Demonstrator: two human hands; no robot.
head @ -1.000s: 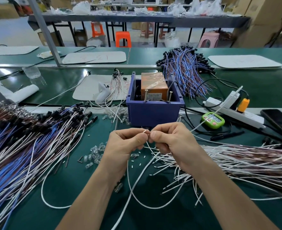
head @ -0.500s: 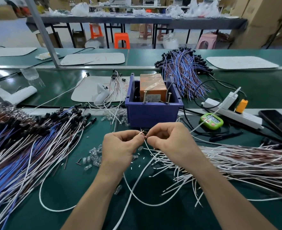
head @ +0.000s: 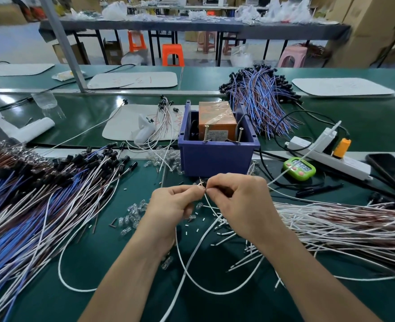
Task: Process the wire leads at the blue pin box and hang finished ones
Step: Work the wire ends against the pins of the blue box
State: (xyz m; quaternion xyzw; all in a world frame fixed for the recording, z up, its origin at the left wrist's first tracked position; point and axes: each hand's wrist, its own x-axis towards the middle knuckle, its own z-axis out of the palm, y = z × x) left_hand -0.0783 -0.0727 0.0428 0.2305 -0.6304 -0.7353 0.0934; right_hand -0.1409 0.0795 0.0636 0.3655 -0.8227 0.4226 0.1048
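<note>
The left hand (head: 171, 205) and right hand (head: 240, 201) each pinch the tip of one white wire lead (head: 192, 259) just in front of the blue pin box (head: 215, 159) at mid-desk. Bare leads (head: 343, 224) heaped toward the right edge probably await processing. Capped leads (head: 40, 201) pile at the left edge, so much work seems left.

Left hand (head: 171, 205) and right hand (head: 240, 203) meet fingertip to fingertip, both pinching a wire lead (head: 207, 200).

Green timer (head: 300, 169), 4 o'clock from the blue box (head: 215, 159): display digits blurred, unreadable. Orange block (head: 215, 113) inside the box: white label (head: 215, 134), print too small. White mat (head: 113, 81) at 11 o'clock: red handwriting, illegible.
</note>
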